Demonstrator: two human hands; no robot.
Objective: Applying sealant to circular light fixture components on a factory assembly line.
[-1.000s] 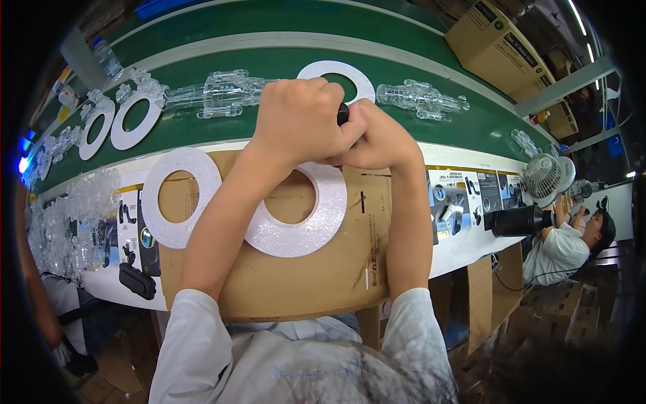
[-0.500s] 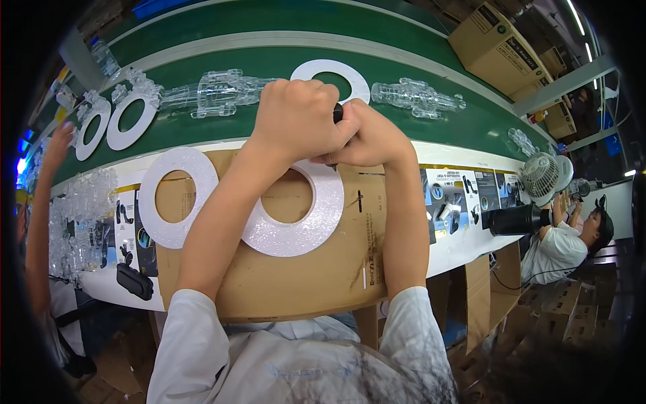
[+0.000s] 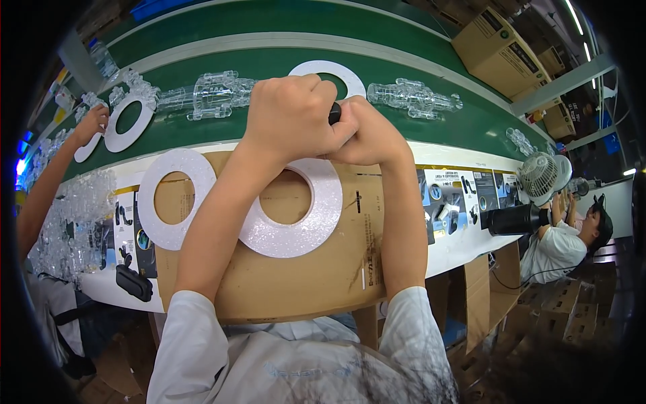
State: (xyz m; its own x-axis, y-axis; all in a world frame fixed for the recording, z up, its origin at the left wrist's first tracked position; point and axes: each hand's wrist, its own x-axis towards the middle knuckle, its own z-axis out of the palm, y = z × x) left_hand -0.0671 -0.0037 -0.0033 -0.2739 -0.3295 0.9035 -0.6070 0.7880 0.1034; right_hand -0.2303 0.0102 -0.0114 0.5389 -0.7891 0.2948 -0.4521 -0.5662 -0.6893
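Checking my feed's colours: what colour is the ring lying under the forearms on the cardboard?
White, faintly glittery, seen in the head view: the ring on brown cardboard.

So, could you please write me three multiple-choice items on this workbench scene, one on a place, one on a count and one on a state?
1. Where does the small fan stand?
A. At the right end of the bench
B. On the green belt
C. On the floor at the left

2. How many white rings lie on the cardboard sheet?
A. One
B. Two
C. Four

3. How are the wearer's hands?
A. Spread wide apart
B. Pressed together around a small dark thing
C. Resting flat on the cardboard

Answers:
1. A, the fan sits at the bench's right end, near a seated person.
2. B, the left ring and the right ring lie side by side on the cardboard.
3. B, the left hand and right hand meet, with the small dark thing showing between them.
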